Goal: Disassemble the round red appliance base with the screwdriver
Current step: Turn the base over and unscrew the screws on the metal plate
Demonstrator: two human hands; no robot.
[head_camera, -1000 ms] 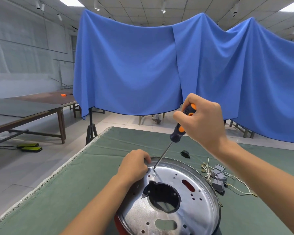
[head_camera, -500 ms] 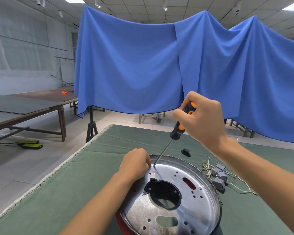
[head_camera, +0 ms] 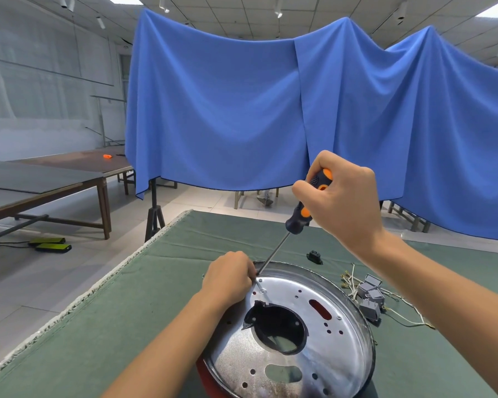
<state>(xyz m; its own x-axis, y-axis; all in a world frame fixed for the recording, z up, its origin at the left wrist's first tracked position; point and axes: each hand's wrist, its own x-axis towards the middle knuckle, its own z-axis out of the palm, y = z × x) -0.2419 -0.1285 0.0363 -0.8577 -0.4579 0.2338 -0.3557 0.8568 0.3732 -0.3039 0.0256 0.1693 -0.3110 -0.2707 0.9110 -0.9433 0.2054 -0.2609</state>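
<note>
I am gripping the screwdriver (head_camera: 295,222) handle in my right hand (head_camera: 342,202), fingers wrapped round it, right of the frame's centre. My left hand (head_camera: 229,278) is curled at the far left rim of the red appliance base (head_camera: 288,334), steadying it and pinching near the shaft's tip; what it is pinching is too small to make out. The base is lying in the lower centre of the frame on the green table cover (head_camera: 98,326), shiny metal plate up, red shell peeking out at its lower left edge.

Compared with a second ago, almost nothing is moving: the tip is staying at the same screw (head_camera: 262,291) near the plate's upper left, and my hands are holding the same pose; only my head is shifting a little. To me that means I am still turning this one screw, and it is not yet out.

The screwdriver's long axis is running diagonally, handle toward the upper right, tip pointing down toward the lower left into the plate.

Grey connectors with wires (head_camera: 370,297) are lying right of the base.
</note>
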